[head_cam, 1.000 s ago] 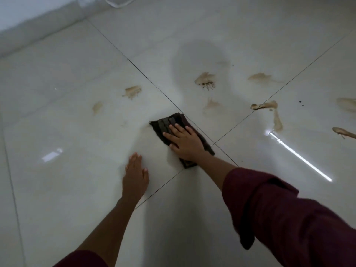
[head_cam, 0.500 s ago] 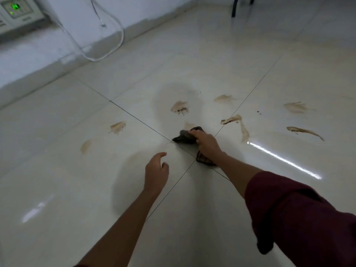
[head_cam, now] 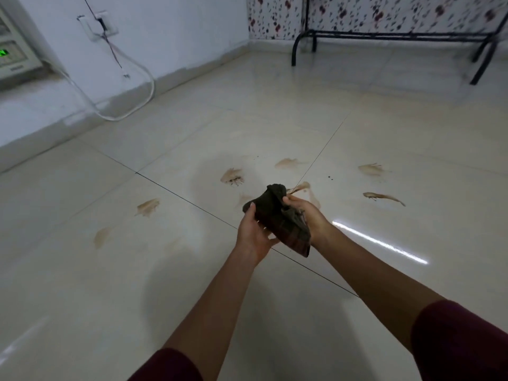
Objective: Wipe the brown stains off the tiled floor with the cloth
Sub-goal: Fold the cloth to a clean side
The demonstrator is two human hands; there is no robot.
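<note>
**Both hands hold the cloth above the stained tiles**

Head view: the left hand (head_cam: 254, 232) and right hand (head_cam: 308, 215) grip a dark bunched cloth (head_cam: 277, 218) between them, lifted off the tiled floor (head_cam: 192, 270). Left fingers curl over its 9 o'clock edge; right fingers pinch its 3 o'clock side. Brown stains (head_cam: 232, 176) spread across the tiles from 9 o'clock round to 2 o'clock of the cloth. At 10 o'clock a white cable (head_cam: 143, 86) loops along the wall; at 1 o'clock stands a black metal frame (head_cam: 299, 42).

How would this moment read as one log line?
step: handling cloth | cloth: off floor, in both hands | left hand: holds cloth | right hand: grips cloth | stains: several remain
</note>
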